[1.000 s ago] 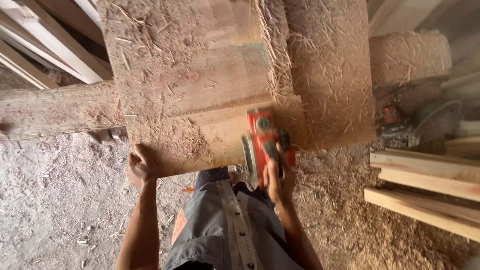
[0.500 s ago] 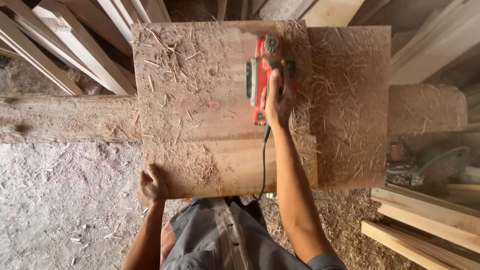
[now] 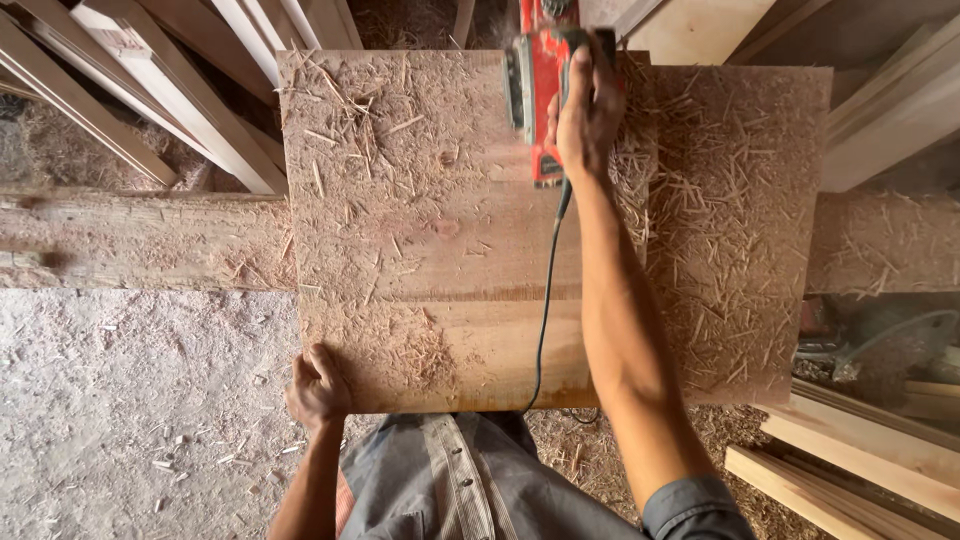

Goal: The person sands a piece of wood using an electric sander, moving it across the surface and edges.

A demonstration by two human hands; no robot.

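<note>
There are two hands: the left hand (image 3: 318, 388) at the near corner of the big wooden board (image 3: 440, 260), and the right hand (image 3: 588, 110) on the one red power tool (image 3: 540, 90). There is one black cord (image 3: 545, 310) running from the tool, and one more board (image 3: 740, 230) lying just beside the big one, so that makes two flat boards. At the top left lean about five pale wooden strips (image 3: 190, 110), and at the bottom right lie about three planks (image 3: 850, 460).
</note>
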